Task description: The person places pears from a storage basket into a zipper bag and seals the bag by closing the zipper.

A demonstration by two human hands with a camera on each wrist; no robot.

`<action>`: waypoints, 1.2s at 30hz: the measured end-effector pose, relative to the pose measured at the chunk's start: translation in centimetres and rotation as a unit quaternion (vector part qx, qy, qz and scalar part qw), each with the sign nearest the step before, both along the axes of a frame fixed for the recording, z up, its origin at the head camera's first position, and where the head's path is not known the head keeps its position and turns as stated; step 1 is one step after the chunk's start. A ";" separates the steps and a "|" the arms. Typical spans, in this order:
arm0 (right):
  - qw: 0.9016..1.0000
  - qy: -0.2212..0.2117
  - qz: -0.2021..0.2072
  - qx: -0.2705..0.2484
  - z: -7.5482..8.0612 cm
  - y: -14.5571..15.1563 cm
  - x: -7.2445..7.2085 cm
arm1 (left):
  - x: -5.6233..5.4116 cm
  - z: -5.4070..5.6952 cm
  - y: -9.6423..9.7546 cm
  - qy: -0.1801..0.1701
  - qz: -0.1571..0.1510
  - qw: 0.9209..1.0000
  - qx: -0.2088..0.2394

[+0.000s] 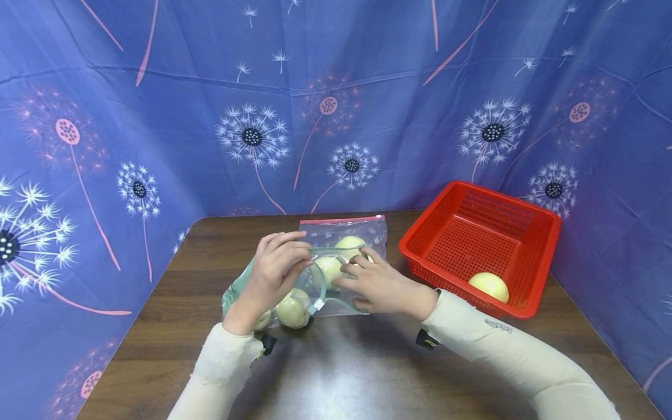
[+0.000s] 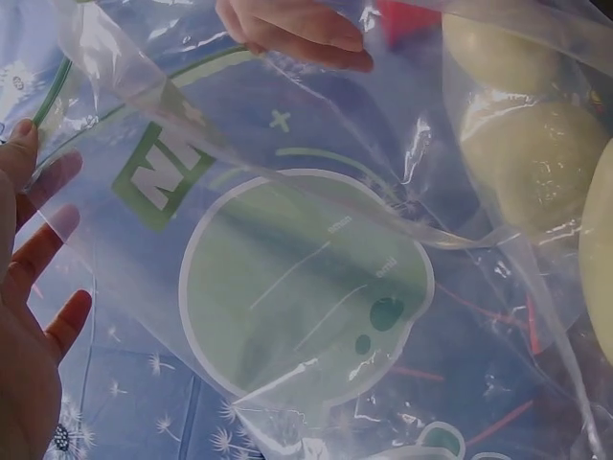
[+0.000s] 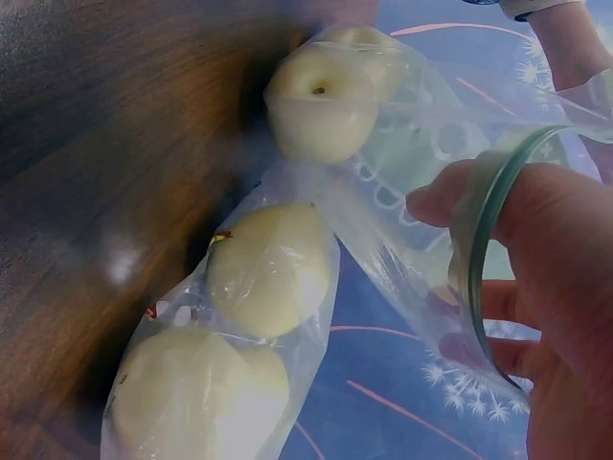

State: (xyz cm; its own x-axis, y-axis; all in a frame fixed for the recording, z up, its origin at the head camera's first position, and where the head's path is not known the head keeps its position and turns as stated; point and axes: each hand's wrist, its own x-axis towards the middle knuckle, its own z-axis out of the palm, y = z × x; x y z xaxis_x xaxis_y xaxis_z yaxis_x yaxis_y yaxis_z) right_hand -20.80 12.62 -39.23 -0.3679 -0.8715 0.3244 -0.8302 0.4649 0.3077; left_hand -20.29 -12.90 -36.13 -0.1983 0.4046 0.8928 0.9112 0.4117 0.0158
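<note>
Both hands hold a clear zip bag (image 1: pixel 237 290) by its green-edged mouth, which gapes between them. My left hand (image 1: pixel 275 269) has its thumb and fingers on either side of the film at the left rim. My right hand (image 3: pixel 565 278) pinches the opposite rim, thumb on one side and fingers behind the film. Pale yellow-green apples (image 3: pixel 321 105) lie low in this bag, and a white slider (image 1: pixel 318 304) sits on its zip. Right behind it on the table lies a second clear bag (image 1: pixel 319 231) with a pink zip, containing several apples (image 3: pixel 268 273).
A red plastic basket (image 1: pixel 467 242) stands to the right on the brown wooden table (image 1: pixel 163 326), with one apple (image 1: pixel 489 286) inside. A blue dandelion-patterned cloth (image 1: pixel 315 52) hangs behind the table and along both sides.
</note>
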 end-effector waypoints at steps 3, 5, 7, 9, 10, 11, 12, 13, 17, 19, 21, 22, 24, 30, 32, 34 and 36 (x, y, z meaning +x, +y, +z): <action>1.000 -0.009 0.009 -0.003 0.1 0.1 0.2 | 0.1 0.0 0.0 -0.003 0.000 1.000 -0.001; 1.000 -0.014 0.017 -0.005 0.1 0.2 0.3 | 0.1 0.0 0.0 -0.005 0.001 1.000 -0.002; 0.999 -0.019 0.024 -0.011 0.3 0.4 0.4 | 0.1 -0.1 0.0 -0.004 0.000 1.000 -0.001; 0.999 -0.023 0.031 -0.020 0.5 0.7 0.6 | 0.0 -0.1 0.0 -0.005 -0.001 1.000 0.000; 0.999 -0.025 0.035 -0.027 0.7 0.9 0.7 | 0.0 -0.1 0.0 -0.005 -0.001 1.000 0.000; 0.998 -0.028 0.038 -0.037 0.8 1.1 0.8 | 0.0 -0.1 -0.1 -0.005 -0.001 1.000 0.001; 0.998 -0.032 0.041 -0.045 1.0 1.3 0.9 | 0.0 -0.1 -0.1 -0.005 -0.002 1.000 0.001; 0.997 -0.034 0.043 -0.053 1.1 1.5 1.0 | 0.0 -0.1 -0.1 -0.006 -0.002 1.000 0.002; 0.995 -0.036 0.046 -0.082 1.6 2.3 1.3 | 0.0 -0.1 -0.1 -0.007 -0.002 1.000 0.002; 0.995 -0.029 0.043 -0.089 1.8 2.7 1.3 | 0.0 -0.1 -0.1 -0.007 -0.002 1.000 0.003; 0.994 -0.019 0.040 -0.095 2.0 3.2 1.4 | 0.0 -0.1 -0.1 -0.007 -0.003 1.000 0.004; 0.994 -0.016 0.037 -0.099 2.2 3.5 1.4 | 0.0 -0.1 -0.1 -0.007 -0.003 1.000 0.004; 0.994 -0.009 0.029 -0.105 2.4 4.0 1.4 | -0.1 -0.2 -0.1 -0.008 -0.004 1.000 0.005; 0.992 -0.002 -0.009 -0.128 2.5 5.8 1.4 | -0.1 -0.2 -0.1 -0.008 -0.004 1.000 0.008; 0.990 0.002 -0.024 -0.140 2.4 6.4 1.4 | -0.1 -0.3 -0.1 -0.007 -0.004 1.000 0.010; 0.988 0.001 -0.040 -0.151 2.2 7.0 1.3 | -0.1 -0.3 -0.1 -0.007 -0.005 1.000 0.011; 0.985 -0.003 -0.058 -0.161 2.1 7.8 1.4 | -0.1 -0.3 -0.2 -0.007 -0.005 1.000 0.012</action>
